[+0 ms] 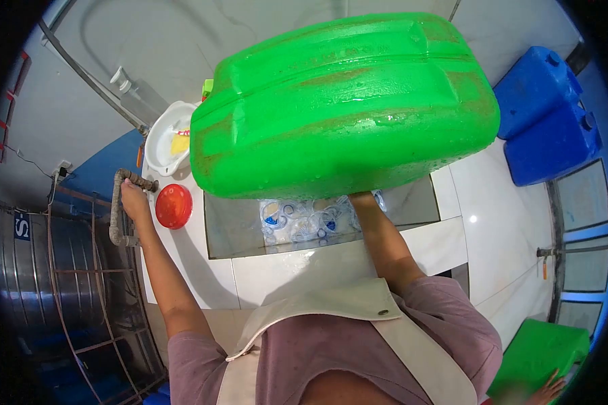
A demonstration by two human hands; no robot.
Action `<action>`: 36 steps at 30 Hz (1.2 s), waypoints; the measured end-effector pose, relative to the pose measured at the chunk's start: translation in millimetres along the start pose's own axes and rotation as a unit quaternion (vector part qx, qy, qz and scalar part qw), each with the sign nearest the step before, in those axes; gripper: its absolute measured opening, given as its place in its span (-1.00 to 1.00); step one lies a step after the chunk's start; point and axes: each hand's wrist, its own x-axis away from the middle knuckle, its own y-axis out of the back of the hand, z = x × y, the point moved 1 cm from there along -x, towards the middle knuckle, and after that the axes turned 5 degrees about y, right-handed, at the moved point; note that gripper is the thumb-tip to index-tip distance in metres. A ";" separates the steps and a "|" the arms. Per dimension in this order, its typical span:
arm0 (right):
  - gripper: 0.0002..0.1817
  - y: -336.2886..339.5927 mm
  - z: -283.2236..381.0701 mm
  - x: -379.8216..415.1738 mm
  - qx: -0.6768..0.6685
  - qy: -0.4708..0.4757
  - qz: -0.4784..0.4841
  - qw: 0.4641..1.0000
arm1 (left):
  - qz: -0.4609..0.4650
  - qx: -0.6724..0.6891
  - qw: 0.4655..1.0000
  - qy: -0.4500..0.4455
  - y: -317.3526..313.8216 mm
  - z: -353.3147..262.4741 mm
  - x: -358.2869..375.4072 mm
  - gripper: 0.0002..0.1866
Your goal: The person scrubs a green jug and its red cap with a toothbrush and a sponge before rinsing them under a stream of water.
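A large, wet green jerrycan (344, 108) lies on its side above a sunken basin (236, 236), with brownish grime along its ridges. My right forearm runs up to its lower edge, and only the wrist end of my right hand (363, 201) shows. The fingers are hidden behind the jerrycan, so their grip cannot be seen. At the left, my left hand (134, 196) is closed on a bent, worn pipe (117, 214) by the counter's edge. Beside that hand sits a round red lid or dish (173, 206). Clear rings with blue bits (304, 221) lie in the basin.
A white tub (157, 150) holding something yellow and a clear pump bottle (140, 94) stand at the back left. Blue jerrycans (544, 128) are at the right. Another person's hand (549, 389) touches a green container (537, 354) at the lower right. A metal tank (27, 270) stands left.
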 end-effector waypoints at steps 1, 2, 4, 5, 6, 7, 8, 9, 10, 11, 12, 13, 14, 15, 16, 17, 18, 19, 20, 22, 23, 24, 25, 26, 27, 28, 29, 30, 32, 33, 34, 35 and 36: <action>-0.55 2.1 -0.2 0.4 -0.005 0.001 -0.003 1.000 | 0.000 0.002 1.000 0.003 1.4 -1.2 0.8 -0.58; -0.55 4.3 -0.8 0.6 -0.009 0.002 -0.006 1.000 | 0.001 0.001 1.000 0.001 2.6 -1.8 1.4 -0.58; -0.55 7.6 -1.7 1.1 -0.018 0.006 -0.013 1.000 | 0.012 0.039 0.999 0.015 4.1 -3.9 2.6 -0.58; -0.55 9.0 -2.1 3.1 -0.023 0.008 -0.017 1.000 | 0.012 0.040 0.999 0.014 3.6 -3.6 2.0 -0.58; -0.55 10.4 -2.5 5.3 -0.027 0.009 -0.020 0.999 | 0.007 0.025 1.000 0.012 3.5 -2.7 1.4 -0.57; -0.54 11.5 -3.0 6.7 -0.032 0.011 -0.023 0.999 | 0.003 0.011 1.000 0.011 3.1 -2.0 0.7 -0.57; -0.54 10.2 -3.3 4.2 -0.036 0.013 -0.026 0.999 | 0.003 0.012 1.000 0.010 2.7 -2.7 -0.2 -0.57; -0.54 9.1 -3.6 3.0 -0.041 0.015 -0.028 0.999 | 0.006 0.013 1.000 0.013 2.3 -2.5 -0.5 -0.57; -0.54 7.7 -4.2 3.6 -0.045 0.017 -0.030 0.998 | 0.010 0.014 1.000 0.016 1.8 -1.6 -0.5 -0.57; -0.54 6.0 -5.5 2.5 -0.049 0.018 -0.032 0.998 | 0.010 0.015 1.000 0.016 3.2 -2.7 0.6 -0.57; -0.54 7.1 -6.0 -1.3 -0.054 0.020 -0.034 0.998 | 0.016 0.018 0.999 0.022 4.7 -3.7 1.5 -0.57; -0.54 5.5 -7.9 1.0 -0.058 0.021 -0.036 0.997 | 0.023 0.021 0.999 0.028 5.8 -4.6 2.7 -0.57; -0.54 6.0 -8.2 2.1 -0.062 0.022 -0.039 0.997 | 0.023 0.021 0.999 0.028 4.1 -3.0 2.3 -0.57; -0.53 5.0 -8.7 2.4 -0.066 0.024 -0.041 0.997 | 0.013 0.009 1.000 0.025 2.8 -1.9 1.6 -0.56; -0.53 5.4 -8.9 1.9 -0.070 0.026 -0.043 0.996 | 0.002 -0.003 1.000 0.022 1.5 -1.2 0.4 -0.56; -0.53 5.6 -9.5 2.3 -0.075 0.028 -0.046 0.996 | 0.003 -0.003 1.000 0.022 0.9 -0.4 -1.0 -0.56; -0.53 7.1 -9.8 1.2 -0.079 0.030 -0.048 0.995 | 0.009 0.001 1.000 0.023 0.2 0.4 -2.4 -0.55; -0.53 7.5 -10.3 2.6 -0.083 0.032 -0.051 0.995 | 0.014 0.006 1.000 0.024 -0.9 1.0 -3.3 -0.55; -0.53 8.8 -10.8 3.5 -0.087 0.034 -0.053 0.994 | 0.015 0.007 1.000 0.024 0.7 -0.9 0.0 -0.55; -0.52 11.3 -11.2 5.7 -0.097 0.039 -0.057 0.993 | -0.032 -0.027 0.999 -0.024 8.3 -10.9 15.3 -0.56; -0.52 10.1 -11.0 3.7 -0.104 0.044 -0.057 0.992 | -0.036 -0.025 0.999 -0.023 10.2 -14.8 22.5 -0.56; -0.52 8.5 -10.8 4.3 -0.112 0.048 -0.055 0.991 | -0.029 -0.036 0.998 -0.039 12.6 -18.4 30.5 -0.59; -0.52 6.7 -10.4 5.8 -0.122 0.053 -0.052 0.990 | -0.022 -0.047 0.997 -0.053 14.2 -22.4 38.7 -0.62; -0.52 11.1 -9.8 5.1 -0.132 0.057 -0.046 0.988 | -0.006 -0.068 0.996 -0.062 11.4 -26.4 50.6 -0.63; -0.52 10.9 -9.6 2.2 -0.142 0.060 -0.038 0.987 | 0.010 -0.090 0.994 -0.069 4.0 -26.2 64.2 -0.65; -0.51 9.6 -9.5 0.7 -0.152 0.062 -0.028 0.986 | -0.049 -0.107 0.986 -0.118 -19.0 -16.2 78.8 -0.63; -0.51 20.2 -9.4 6.1 -0.161 0.064 -0.018 0.985 | -0.108 -0.124 0.972 -0.166 -36.2 -7.7 91.0 -0.61; -0.51 18.3 -9.3 1.3 -0.171 0.067 -0.009 0.983 | -0.079 -0.163 0.972 -0.148 -30.0 -10.7 95.5 -0.59; -0.51 27.6 -9.6 -5.9 -0.191 0.070 0.007 0.979 | 0.016 -0.169 0.980 -0.105 -4.9 -23.8 92.9 -0.56; -0.51 39.6 -9.0 -10.7 -0.198 0.071 0.016 0.977 | 0.011 -0.169 0.981 -0.094 -3.8 -19.6 86.9 -0.56; -0.50 55.7 -8.5 -16.9 -0.207 0.072 0.025 0.975 | 0.026 -0.094 0.990 -0.098 -6.3 -12.3 80.2 -0.56; -0.50 77.7 -8.9 -22.9 -0.216 0.072 0.032 0.973 | 0.040 -0.019 0.994 -0.103 -6.2 -4.8 75.4 -0.55; -0.50 107.7 -10.3 -15.5 -0.226 0.073 0.037 0.971 | 0.003 0.071 0.990 -0.126 -3.3 2.2 76.6 -0.59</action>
